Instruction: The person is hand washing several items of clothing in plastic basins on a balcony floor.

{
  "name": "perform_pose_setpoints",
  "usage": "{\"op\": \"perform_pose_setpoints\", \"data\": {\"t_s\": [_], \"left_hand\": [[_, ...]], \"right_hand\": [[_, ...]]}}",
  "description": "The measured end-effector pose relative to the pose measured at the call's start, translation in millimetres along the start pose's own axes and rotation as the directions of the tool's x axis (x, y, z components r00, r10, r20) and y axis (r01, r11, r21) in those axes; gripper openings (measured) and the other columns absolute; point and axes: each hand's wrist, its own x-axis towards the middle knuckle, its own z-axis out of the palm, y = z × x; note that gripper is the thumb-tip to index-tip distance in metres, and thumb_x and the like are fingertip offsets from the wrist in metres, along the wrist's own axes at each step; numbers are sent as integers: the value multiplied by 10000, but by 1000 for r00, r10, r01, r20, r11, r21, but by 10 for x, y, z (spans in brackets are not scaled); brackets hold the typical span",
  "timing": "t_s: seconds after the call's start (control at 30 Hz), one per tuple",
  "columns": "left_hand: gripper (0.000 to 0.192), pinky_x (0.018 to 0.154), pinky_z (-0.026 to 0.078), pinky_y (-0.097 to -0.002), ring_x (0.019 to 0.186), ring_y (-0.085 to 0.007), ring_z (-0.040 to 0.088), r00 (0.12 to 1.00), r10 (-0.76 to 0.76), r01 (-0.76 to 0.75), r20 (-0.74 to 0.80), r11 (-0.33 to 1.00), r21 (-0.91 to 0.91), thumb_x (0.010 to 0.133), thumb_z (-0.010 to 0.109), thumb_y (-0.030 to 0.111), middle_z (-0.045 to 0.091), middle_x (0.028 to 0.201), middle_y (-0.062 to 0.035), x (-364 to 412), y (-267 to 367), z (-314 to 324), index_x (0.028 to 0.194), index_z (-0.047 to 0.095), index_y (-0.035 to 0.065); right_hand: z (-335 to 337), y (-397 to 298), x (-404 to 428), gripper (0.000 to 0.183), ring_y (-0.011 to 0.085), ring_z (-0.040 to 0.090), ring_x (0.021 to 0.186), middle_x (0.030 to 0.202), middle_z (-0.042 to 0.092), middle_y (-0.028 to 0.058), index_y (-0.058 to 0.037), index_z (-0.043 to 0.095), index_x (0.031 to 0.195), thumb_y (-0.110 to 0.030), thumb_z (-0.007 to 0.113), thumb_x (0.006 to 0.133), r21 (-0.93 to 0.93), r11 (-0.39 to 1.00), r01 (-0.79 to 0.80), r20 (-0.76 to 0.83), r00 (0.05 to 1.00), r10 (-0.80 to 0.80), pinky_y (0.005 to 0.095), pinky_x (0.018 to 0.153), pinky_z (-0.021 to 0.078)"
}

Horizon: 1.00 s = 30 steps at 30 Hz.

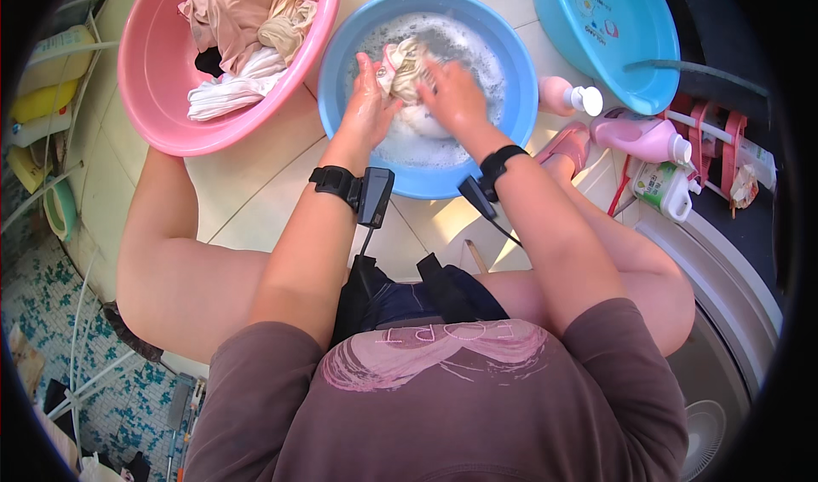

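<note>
A blue plastic basin [427, 189] of sudsy water stands on the tiled floor before me. Over the water a bunched cream cloth garment [404, 66] with a pink edge rests against my left hand [369, 101], whose fingers and thumb hold its left side. My right hand [455, 95], slightly blurred, presses on the garment's right side with bent fingers. Beneath both hands, a white piece of cloth [422, 121] lies partly under the foam. Both wrists carry black strapped devices.
At the upper left, a pink basin [150, 124] holds crumpled clothes [233, 15]. A turquoise basin [639, 41] tilts at the upper right. Near it are a pump bottle [556, 94], a pink detergent bottle [629, 133] and a white jug [661, 188]. A white wire rack [83, 92] stands left.
</note>
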Motion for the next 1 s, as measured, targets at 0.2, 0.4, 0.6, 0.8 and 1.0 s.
{"op": "perform_pose_setpoints", "data": {"t_s": [0.2, 0.4, 0.6, 0.8, 1.0], "left_hand": [[991, 1095, 235, -540, 1371, -341, 243, 994, -87, 81, -60, 992, -99, 813, 378, 758, 205, 1484, -192, -99, 30, 425, 1469, 90, 74], [727, 970, 414, -453, 1205, -272, 461, 998, 47, -51, -32, 987, -153, 888, 357, 677, 457, 1299, -128, 143, 47, 139, 1321, 356, 93], [370, 839, 527, -398, 975, -227, 620, 977, 79, -16, 198, 954, -298, 980, 408, 412, 610, 1072, -94, 296, 18, -70, 1136, 535, 101], [188, 762, 522, -366, 869, -214, 614, 1000, 13, -7, 14, 929, -369, 974, 436, 217, 619, 974, -76, 350, -240, 546, 1063, 543, 91], [378, 838, 451, -326, 966, -190, 536, 915, 266, -234, -303, 962, 138, 938, 521, 281, 556, 1076, -123, 200, -111, 96, 1202, 428, 26]], "right_hand": [[123, 318, 301, 416, 343, 601, 924, 952, 624, 141, -138, 562, 1199, -297, 617, 819, -71, 973, -221, -57, 974, 217, 425, 800, 501], [-273, -500, 88, 347, 331, 621, 927, 993, 644, 136, -101, 602, 1047, -298, 631, 763, 655, 749, -99, 163, 986, -12, 396, 780, 500], [-354, -794, -6, 234, 293, 633, 869, 981, 660, 101, -110, 637, 982, -258, 630, 800, 371, 920, 124, -136, 988, -79, 382, 760, 498], [172, 275, 294, 263, 323, 606, 931, 1019, 642, 149, -51, 633, 1034, -255, 601, 871, 395, 918, 34, -288, 953, 89, 411, 823, 457], [91, -129, 41, 276, 333, 584, 934, 980, 615, 175, 5, 595, 1015, -221, 591, 857, 347, 923, 166, 94, 973, -210, 388, 844, 451]]}}
